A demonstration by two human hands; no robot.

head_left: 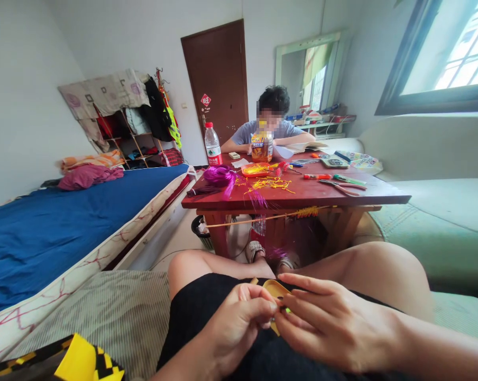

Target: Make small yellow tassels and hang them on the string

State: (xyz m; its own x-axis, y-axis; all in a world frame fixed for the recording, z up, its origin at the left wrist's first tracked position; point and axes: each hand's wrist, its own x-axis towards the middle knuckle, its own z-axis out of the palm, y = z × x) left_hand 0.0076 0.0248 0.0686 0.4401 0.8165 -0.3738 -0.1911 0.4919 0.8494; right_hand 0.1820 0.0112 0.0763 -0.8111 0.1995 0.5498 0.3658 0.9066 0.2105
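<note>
My left hand [235,323] and my right hand [326,320] meet over my lap, fingers pinched together on a small yellow piece [275,290] that lies between them. Most of that piece is hidden by my fingers. A taut yellow cord [263,218] runs along the front edge of the red table [382,198]. On the table lie purple thread tassels [219,177], scattered yellow scraps [268,184] and an orange tray [256,169].
Another person sits at the table's far side behind an orange jar [262,147]. A water bottle [212,144], scissors [338,185] and pens are on the table. A blue bed [64,222] lies left, a green sofa [441,211] right.
</note>
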